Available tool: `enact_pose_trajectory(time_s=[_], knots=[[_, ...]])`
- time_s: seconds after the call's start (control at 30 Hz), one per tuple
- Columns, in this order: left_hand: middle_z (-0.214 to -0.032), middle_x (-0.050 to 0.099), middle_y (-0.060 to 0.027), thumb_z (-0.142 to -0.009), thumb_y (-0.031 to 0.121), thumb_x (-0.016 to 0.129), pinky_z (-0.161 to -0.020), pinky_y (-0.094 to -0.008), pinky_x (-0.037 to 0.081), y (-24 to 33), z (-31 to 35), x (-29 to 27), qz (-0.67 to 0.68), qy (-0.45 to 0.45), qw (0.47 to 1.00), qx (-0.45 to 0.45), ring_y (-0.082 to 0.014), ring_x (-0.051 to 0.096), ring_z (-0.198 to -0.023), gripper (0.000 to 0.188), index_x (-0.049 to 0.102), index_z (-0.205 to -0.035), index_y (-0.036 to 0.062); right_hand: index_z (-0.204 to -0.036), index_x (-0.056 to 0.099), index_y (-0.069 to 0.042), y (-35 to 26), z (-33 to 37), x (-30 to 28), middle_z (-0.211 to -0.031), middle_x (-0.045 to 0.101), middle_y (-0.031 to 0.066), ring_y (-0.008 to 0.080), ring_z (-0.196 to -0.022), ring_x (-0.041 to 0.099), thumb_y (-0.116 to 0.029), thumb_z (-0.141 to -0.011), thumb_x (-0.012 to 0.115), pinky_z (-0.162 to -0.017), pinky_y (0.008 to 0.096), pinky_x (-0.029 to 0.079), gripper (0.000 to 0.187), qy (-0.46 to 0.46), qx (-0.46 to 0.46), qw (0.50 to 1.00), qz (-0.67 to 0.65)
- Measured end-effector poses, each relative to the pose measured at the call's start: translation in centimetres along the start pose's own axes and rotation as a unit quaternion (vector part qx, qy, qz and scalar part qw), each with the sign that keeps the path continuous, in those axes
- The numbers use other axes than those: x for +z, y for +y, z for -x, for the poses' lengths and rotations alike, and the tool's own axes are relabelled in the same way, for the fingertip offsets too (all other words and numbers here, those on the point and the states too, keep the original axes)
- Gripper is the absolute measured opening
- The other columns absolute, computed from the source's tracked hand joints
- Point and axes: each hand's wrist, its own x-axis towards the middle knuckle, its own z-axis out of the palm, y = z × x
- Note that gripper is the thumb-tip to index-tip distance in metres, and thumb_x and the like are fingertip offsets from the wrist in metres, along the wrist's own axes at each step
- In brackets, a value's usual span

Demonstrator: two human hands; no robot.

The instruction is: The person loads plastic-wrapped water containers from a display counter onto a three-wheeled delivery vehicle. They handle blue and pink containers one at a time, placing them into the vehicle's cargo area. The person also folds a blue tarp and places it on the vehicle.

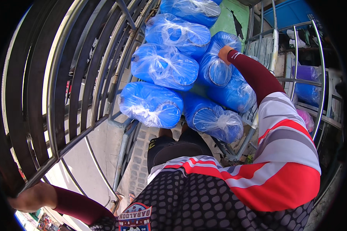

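Several blue plastic jugs, each wrapped in a clear plastic bag, lie on a metal-framed rack in front of me. My right hand [225,54] reaches far out and is closed on the upper part of one bagged blue jug [216,67]; its fingertips are hidden. Another blue jug [212,117] lies nearer my legs, and a third blue jug [152,104] is to its left. At the lower left, my left hand [32,197] is wrapped around the bottom corner of a metal gate [54,159] with dark slats.
Green sheeting [233,19] shows behind the jugs. On the right, a curved metal rail [320,77] stands before shelves with a purple wrapped item [306,73]. A concrete block [112,142] sits beside the stone-patterned paving [138,161] under me.
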Motion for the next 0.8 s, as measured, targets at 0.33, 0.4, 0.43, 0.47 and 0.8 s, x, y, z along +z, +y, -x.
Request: enact_pose_trajectory(time_s=[0.33, 0.4, 0.43, 0.47, 0.8], knots=[[-0.092, 0.072, -0.0138, -0.092, 0.058, 0.055, -0.064, -0.0307, 0.057, -3.0, -0.3, 0.7, -0.01, 0.031, 0.995, 0.092, -0.0242, 0.071, -0.071, 0.064, 0.063, -0.11, -0.0033, -0.081, 0.074, -0.014, -6.6, 5.8, -0.6, -0.084, 0.073, 0.0093, 0.0288, -0.084, 0.072, -0.015, -0.072, 0.068, -0.072, 0.0405, 0.054, 0.011, 0.083, -0.152, 0.985, -0.014], [-0.09, 0.072, -0.0139, -0.081, 0.072, 0.065, -0.066, -0.0333, 0.058, -4.6, -0.4, 0.6, 0.009, 0.0, 0.995, 0.097, -0.0267, 0.072, -0.072, 0.083, 0.063, -0.109, -0.0055, -0.081, 0.073, -0.015, -6.2, 5.7, -0.3, -0.082, 0.073, 0.0086, 0.0287, -0.082, 0.071, -0.016, -0.07, 0.069, -0.073, 0.0405, 0.054, 0.012, 0.094, -0.172, 0.98, -0.033], [-0.089, 0.072, -0.0148, -0.08, 0.069, 0.067, -0.066, -0.0341, 0.058, -4.6, -0.5, 0.3, 0.015, -0.013, 0.996, 0.089, -0.0276, 0.072, -0.072, 0.081, 0.063, -0.108, -0.0069, -0.081, 0.073, -0.015, -5.7, 5.7, -0.3, -0.081, 0.072, 0.0083, 0.0286, -0.081, 0.071, -0.016, -0.069, 0.069, -0.073, 0.0405, 0.053, 0.012, 0.1, -0.182, 0.977, -0.04], [-0.089, 0.072, -0.0158, -0.08, 0.067, 0.069, -0.065, -0.0349, 0.058, -3.9, -0.5, 0.2, 0.048, -0.026, 0.996, 0.064, -0.0286, 0.072, -0.072, 0.08, 0.063, -0.106, -0.0083, -0.08, 0.073, -0.016, -5.1, 5.4, -0.5, -0.08, 0.072, 0.0079, 0.0284, -0.081, 0.071, -0.016, -0.069, 0.069, -0.075, 0.0402, 0.052, 0.012, 0.112, -0.192, 0.974, -0.043], [-0.097, 0.066, -0.0271, -0.061, 0.069, 0.08, -0.078, -0.0514, 0.056, -2.8, 0.2, -0.5, 0.012, -0.06, 0.998, -0.022, -0.0448, 0.067, -0.088, 0.1, 0.056, -0.111, -0.0142, -0.096, 0.071, -0.015, -0.7, 3.3, 1.5, -0.099, 0.071, 0.0082, 0.0266, -0.097, 0.067, -0.013, -0.071, 0.066, -0.093, 0.0411, 0.044, 0.026, 0.18, -0.076, 0.964, -0.181]])
